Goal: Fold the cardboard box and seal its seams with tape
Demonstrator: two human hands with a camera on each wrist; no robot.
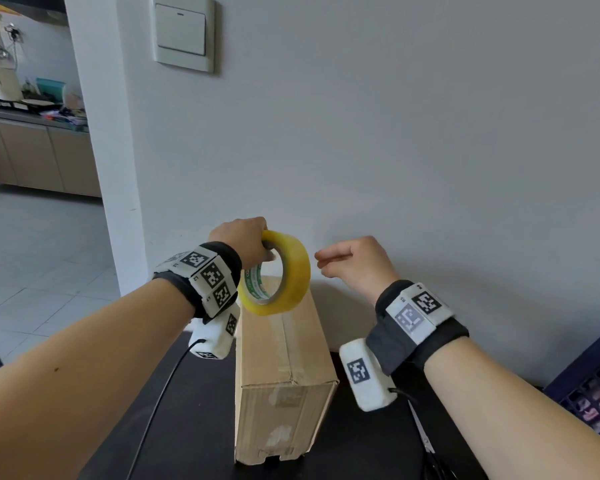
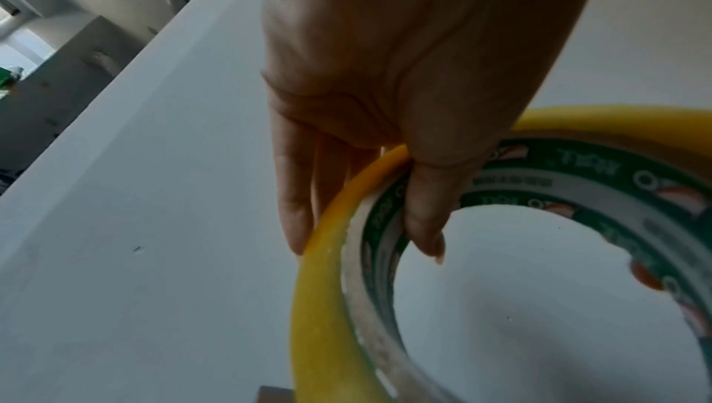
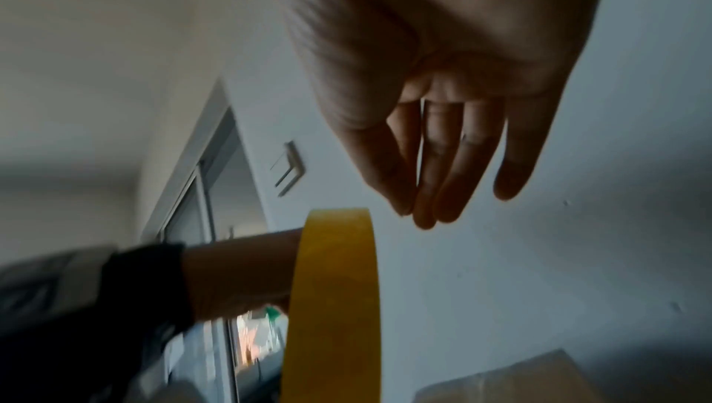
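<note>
A long brown cardboard box [image 1: 284,358] lies closed on the dark table [image 1: 194,427], with tape along its top seam. Just above its far end hangs a yellowish roll of clear tape [image 1: 291,271] with a green printed core. My left hand [image 1: 265,244] grips the roll at its top, thumb [image 2: 424,226] inside the ring and fingers [image 2: 296,220] on the outside. My right hand [image 1: 321,261] hovers a little to the right of the roll [image 3: 335,287], its fingers [image 3: 443,166] loosely extended with the thumb near them. Nothing shows between them.
The white wall stands right behind the box, with a light switch [image 1: 184,29] high up. Scissors [image 1: 426,441] lie on the table under my right forearm. A dark blue crate [image 1: 596,386] sits at the right edge. A doorway opens at far left.
</note>
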